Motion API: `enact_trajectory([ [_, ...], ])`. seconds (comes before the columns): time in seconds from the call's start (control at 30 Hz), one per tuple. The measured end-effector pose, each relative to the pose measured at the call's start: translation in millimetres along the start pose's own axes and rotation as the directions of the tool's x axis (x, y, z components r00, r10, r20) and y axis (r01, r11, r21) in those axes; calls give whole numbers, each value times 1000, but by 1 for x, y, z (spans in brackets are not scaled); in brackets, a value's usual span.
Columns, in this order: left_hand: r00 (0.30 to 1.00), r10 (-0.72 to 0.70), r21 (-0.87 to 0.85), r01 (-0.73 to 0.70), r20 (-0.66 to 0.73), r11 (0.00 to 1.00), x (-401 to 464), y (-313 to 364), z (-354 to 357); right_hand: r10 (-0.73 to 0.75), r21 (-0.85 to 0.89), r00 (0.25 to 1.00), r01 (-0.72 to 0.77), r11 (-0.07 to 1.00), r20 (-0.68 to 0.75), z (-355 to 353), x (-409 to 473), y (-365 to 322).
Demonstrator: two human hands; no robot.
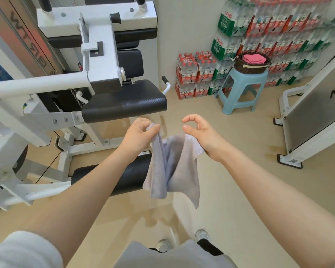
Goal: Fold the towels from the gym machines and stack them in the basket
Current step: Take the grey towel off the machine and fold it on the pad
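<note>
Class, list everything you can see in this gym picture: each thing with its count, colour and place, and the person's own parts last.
Grey cloth towel: one, unfolded, hanging between both hands.
Pink folded towel: pink, in the basket; count unclear.
Dark woven basket: one, on the stool.
Light blue plastic stool: one, by the bottles.
Shrink-wrapped water bottle packs: many, red and green labels, stacked against the wall.
White gym machine with black pads: one, left.
Left hand: pinches the towel's corner.
Right hand: holds the other edge.

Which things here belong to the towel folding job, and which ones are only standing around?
Belong to the job:
grey towel, held by left hand and right hand
basket
pink towel, in the basket

Only standing around:
blue stool, under the basket
gym machine
water bottle packs
</note>
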State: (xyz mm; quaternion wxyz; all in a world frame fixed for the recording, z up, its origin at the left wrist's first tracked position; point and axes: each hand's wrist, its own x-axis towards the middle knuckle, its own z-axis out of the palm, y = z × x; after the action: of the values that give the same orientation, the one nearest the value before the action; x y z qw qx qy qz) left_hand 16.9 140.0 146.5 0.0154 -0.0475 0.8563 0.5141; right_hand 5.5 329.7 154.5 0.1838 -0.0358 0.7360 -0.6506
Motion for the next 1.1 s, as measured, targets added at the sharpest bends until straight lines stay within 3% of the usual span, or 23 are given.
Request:
enact_trajectory([
  [0.13,998,55,-90,-58,-32,994,-5,5,10,-11,241,979,-39,970,203,0,-4,-5],
  [0.2,997,60,-202,-68,-44,977,-6,10,13,-55,229,963,-7,973,264,1,-6,-8],
  [0.3,1000,18,-392,-25,-23,920,-10,16,18,-136,3,984,136,991,112,10,-5,-11],
  [0.4,1000,17,-488,-10,10,873,-14,17,22,-238,-309,969,206,929,-69,13,0,-9],
  [0.53,999,-26,-542,44,41,839,-17,17,25,-343,-555,932,226,801,-117,17,-1,-11],
  [0.77,990,-62,-529,118,124,840,-15,20,21,-317,-615,948,251,747,2,21,-3,-13],
  [0.97,982,43,-483,51,181,874,-18,23,15,-273,-410,955,204,889,-116,22,5,-9],
  [1.1,989,107,-404,-59,98,913,-19,22,8,-212,-405,977,193,894,-2,22,4,-12],
])
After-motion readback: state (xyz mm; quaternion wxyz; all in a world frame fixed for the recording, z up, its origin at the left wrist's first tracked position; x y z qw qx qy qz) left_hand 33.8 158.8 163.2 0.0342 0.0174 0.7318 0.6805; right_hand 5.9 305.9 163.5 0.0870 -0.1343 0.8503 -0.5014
